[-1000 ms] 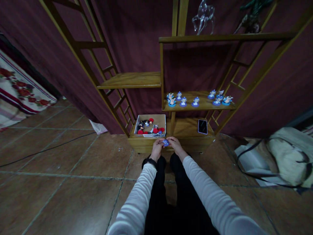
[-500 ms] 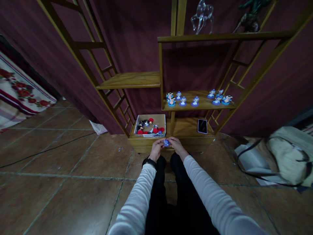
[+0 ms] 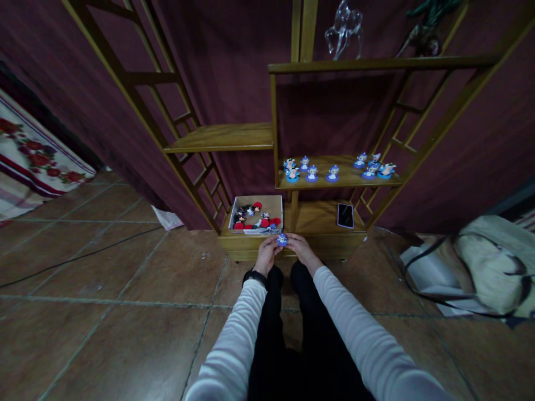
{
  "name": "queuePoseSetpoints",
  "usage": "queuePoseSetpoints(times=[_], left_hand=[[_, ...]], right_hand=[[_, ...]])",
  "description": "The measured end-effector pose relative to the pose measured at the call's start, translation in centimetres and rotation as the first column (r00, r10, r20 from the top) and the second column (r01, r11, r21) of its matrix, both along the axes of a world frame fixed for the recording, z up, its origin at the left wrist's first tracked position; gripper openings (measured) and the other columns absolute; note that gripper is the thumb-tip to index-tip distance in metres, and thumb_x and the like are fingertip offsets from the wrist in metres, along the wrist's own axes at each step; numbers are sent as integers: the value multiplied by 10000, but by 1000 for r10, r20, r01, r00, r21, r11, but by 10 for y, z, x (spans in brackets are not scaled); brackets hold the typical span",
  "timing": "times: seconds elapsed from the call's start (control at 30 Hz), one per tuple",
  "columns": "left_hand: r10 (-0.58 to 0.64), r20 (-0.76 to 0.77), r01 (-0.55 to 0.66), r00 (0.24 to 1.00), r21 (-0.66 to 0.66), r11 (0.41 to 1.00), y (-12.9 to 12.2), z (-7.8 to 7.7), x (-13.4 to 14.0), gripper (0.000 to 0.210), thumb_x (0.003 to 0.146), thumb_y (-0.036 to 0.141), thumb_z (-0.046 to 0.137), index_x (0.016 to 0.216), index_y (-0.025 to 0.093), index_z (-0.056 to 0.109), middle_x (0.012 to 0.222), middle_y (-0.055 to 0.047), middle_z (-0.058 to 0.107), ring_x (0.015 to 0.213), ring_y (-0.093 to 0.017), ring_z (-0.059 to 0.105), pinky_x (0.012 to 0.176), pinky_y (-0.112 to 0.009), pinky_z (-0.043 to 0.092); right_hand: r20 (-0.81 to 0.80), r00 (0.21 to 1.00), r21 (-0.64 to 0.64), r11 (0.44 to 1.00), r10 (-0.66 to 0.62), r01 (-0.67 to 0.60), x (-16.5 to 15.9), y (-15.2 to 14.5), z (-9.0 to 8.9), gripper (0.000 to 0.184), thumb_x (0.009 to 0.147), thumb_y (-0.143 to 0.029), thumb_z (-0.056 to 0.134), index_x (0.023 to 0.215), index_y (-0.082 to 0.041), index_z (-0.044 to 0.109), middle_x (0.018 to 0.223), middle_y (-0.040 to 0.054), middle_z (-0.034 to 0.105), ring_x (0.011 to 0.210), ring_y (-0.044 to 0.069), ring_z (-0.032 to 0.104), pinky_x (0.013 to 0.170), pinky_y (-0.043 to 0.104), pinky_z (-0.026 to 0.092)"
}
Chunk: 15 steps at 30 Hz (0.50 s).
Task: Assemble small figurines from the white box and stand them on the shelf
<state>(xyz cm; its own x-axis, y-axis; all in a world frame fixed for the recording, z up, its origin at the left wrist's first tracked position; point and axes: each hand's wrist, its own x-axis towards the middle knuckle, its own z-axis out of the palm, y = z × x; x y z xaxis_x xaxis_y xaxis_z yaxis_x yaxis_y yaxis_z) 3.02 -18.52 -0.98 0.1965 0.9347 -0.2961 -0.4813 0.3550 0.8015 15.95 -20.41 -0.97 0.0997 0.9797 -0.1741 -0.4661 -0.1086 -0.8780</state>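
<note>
A small purple-and-white figurine (image 3: 282,240) is pinched between my two hands, just in front of the low wooden cabinet. My left hand (image 3: 268,250) grips it from the left, and my right hand (image 3: 300,246) closes on its right side. Behind my left hand a cardboard box (image 3: 273,201) sits on the cabinet top, holding several figurines with red, black and white parts. Several similar figurines, such as one purple figurine (image 3: 332,174), stand upright on the middle shelf (image 3: 320,179), grouped at its left and right with one nearer the centre.
A dark-screened phone or tablet (image 3: 345,215) lies on the cabinet top at right. A clear horse figure (image 3: 345,30) and a dark statue (image 3: 426,33) stand on the upper shelf. A beige bag (image 3: 489,267) rests on the floor at right; a black cable (image 3: 83,254) crosses the tiles at left.
The figurine in my hands has turned and risen slightly, so more of its white part faces me. Both hands keep their hold on it.
</note>
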Motion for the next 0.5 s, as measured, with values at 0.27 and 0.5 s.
queuePoseSetpoints(times=[0.27,0.5], left_hand=[[15,70,-16,997,10,1000,-1,0,1,251,656,11,603,872,135,637,870,-49,663,776,-118,626,804,-288,498],[-20,81,16,996,50,999,-3,1,1,311,626,21,686,916,116,624,818,-53,664,781,-121,632,896,-333,453]], right_hand=[[5,998,13,998,68,-68,-1,1,-1,443,541,-214,694,982,-203,661,962,51,691,919,213,621,833,347,459],[31,996,27,997,78,-79,0,1,-3,494,550,-235,712,1036,-200,638,965,56,690,914,214,623,833,347,463]])
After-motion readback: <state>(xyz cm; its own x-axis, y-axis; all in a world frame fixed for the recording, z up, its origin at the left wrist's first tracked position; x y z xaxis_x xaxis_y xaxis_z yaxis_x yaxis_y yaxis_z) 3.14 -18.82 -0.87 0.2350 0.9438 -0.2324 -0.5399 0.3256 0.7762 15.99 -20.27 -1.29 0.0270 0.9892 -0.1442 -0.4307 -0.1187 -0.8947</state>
